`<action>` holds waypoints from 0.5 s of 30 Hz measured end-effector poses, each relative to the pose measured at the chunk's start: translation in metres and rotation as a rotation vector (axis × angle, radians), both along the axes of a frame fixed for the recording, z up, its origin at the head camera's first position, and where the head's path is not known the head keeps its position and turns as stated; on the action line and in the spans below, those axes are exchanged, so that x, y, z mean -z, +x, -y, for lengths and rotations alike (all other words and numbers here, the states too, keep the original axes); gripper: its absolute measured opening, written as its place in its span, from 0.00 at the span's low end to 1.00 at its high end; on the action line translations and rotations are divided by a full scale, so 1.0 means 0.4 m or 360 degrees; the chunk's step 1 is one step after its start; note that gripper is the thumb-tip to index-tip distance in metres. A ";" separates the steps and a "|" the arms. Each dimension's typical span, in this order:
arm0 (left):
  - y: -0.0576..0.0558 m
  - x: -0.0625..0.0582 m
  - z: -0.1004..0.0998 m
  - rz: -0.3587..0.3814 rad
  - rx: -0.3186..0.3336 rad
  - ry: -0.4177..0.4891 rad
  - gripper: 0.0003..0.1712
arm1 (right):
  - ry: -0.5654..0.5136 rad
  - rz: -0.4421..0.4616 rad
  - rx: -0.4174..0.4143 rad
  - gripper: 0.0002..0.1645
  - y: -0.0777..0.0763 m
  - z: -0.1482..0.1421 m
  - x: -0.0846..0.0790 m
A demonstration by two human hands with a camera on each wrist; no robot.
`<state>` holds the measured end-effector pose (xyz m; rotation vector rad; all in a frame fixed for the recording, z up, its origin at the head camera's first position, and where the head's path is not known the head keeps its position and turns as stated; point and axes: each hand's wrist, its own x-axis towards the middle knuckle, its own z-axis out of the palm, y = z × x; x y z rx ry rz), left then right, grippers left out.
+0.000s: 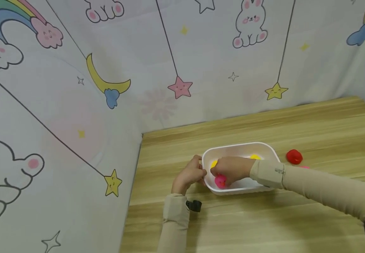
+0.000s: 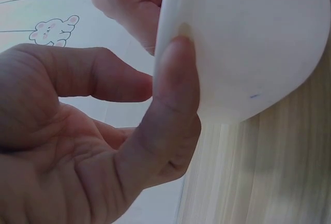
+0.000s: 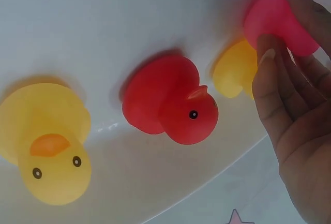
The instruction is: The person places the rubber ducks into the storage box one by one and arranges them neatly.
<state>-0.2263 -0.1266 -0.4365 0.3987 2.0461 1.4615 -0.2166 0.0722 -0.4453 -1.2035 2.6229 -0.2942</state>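
We saw the left hand pinch the tub at its left rim; the right hand gripped the pink duck inside, near left; steady bracing and light squeezing seemed best.

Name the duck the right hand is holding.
The pink rubber duck, gripped by the right hand inside the white tub; the red duck and both visible yellow ducks there are unheld.

A white, cartoon-printed wall covering stands behind and to the left of a yellowish-brown wood-grain surface. Its print includes a multicoloured arched rainbow, a yellow crescent moon, a pink smiling five-pointed star and a black-outlined white rabbit. The light is soft.
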 end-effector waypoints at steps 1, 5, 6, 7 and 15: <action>0.002 0.001 -0.001 0.0000 0.0004 0.0003 0.32 | 0.0002 -0.0001 -0.0005 0.15 0.002 -0.002 0.000; 0.006 0.006 -0.001 -0.0009 0.0008 -0.0011 0.32 | -0.0009 -0.0001 0.0004 0.17 0.008 -0.012 -0.017; 0.005 0.007 -0.001 -0.0020 0.0010 -0.0016 0.32 | -0.0020 -0.0003 0.0024 0.19 0.009 -0.018 -0.026; 0.005 0.007 -0.001 -0.0030 0.0010 -0.0021 0.31 | -0.0031 0.0003 0.0053 0.20 0.009 -0.025 -0.037; 0.003 0.007 -0.005 -0.0065 0.0020 -0.0029 0.32 | -0.0325 0.0275 0.0367 0.25 0.023 -0.120 -0.119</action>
